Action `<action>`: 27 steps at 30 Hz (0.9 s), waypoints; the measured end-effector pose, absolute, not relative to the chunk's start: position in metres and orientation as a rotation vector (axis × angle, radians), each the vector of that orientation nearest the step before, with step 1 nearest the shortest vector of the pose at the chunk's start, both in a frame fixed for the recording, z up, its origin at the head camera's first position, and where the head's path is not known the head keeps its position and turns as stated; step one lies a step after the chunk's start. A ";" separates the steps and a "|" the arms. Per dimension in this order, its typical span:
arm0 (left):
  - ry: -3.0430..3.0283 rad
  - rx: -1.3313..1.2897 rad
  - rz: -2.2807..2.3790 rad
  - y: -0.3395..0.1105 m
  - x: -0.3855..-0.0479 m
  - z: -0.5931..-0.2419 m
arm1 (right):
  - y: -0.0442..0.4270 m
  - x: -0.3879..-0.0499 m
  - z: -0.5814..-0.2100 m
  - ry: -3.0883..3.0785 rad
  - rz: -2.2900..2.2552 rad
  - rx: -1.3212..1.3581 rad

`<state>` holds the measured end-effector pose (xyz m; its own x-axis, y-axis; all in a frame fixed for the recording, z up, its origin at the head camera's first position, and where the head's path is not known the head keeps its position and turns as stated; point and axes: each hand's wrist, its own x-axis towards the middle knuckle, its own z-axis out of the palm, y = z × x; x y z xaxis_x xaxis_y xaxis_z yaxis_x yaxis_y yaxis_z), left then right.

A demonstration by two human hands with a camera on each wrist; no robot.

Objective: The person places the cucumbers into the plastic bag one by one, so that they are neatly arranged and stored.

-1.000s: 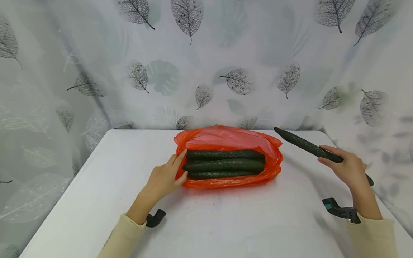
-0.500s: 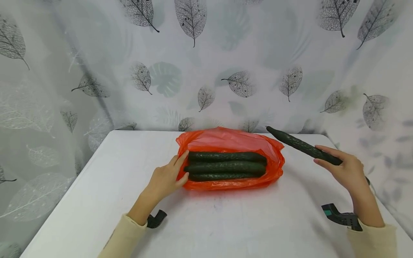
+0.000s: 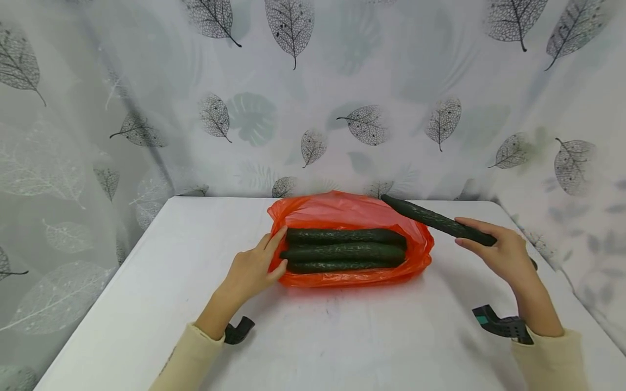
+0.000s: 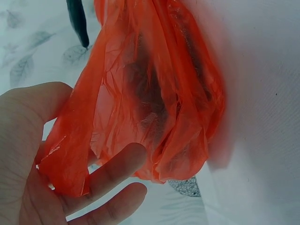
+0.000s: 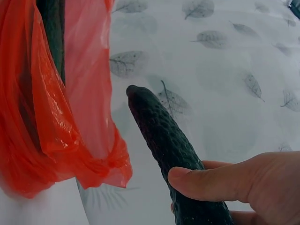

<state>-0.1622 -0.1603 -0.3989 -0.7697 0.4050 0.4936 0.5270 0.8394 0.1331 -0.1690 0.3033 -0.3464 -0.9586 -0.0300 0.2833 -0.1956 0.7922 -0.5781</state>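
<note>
Red, thin and crinkled, a plastic bag lies at the table's far middle with its mouth toward me. Three dark green cucumbers lie side by side in it. At the bag's left end, my left hand holds its edge; the left wrist view has a flap of the bag between thumb and fingers. My right hand grips another cucumber near its rear end, raised and slanting up-left, its tip above the bag's right back corner. The right wrist view shows the thumb across this cucumber.
The white table ends at a far edge close behind the bag. A pale leaf-printed curtain hangs behind and on both sides. A black wrist strap mount sticks out from the right wrist, another black mount from the left.
My right hand has moved left with its cucumber, bringing the tip from right of the bag to over its back right part. The left hand and bag have stayed about where they were.
</note>
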 end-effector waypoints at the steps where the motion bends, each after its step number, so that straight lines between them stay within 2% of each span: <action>1: -2.564 -0.689 -0.365 -0.161 -0.162 -0.399 | 0.300 -0.170 -0.346 -2.728 0.915 0.185; 18: -2.540 -0.711 -0.340 -0.163 -0.160 -0.405 | 0.260 -0.176 -0.353 -2.767 0.965 0.354; 27: -2.538 -0.706 -0.358 -0.162 -0.161 -0.399 | 0.238 -0.190 -0.351 -2.708 0.974 0.527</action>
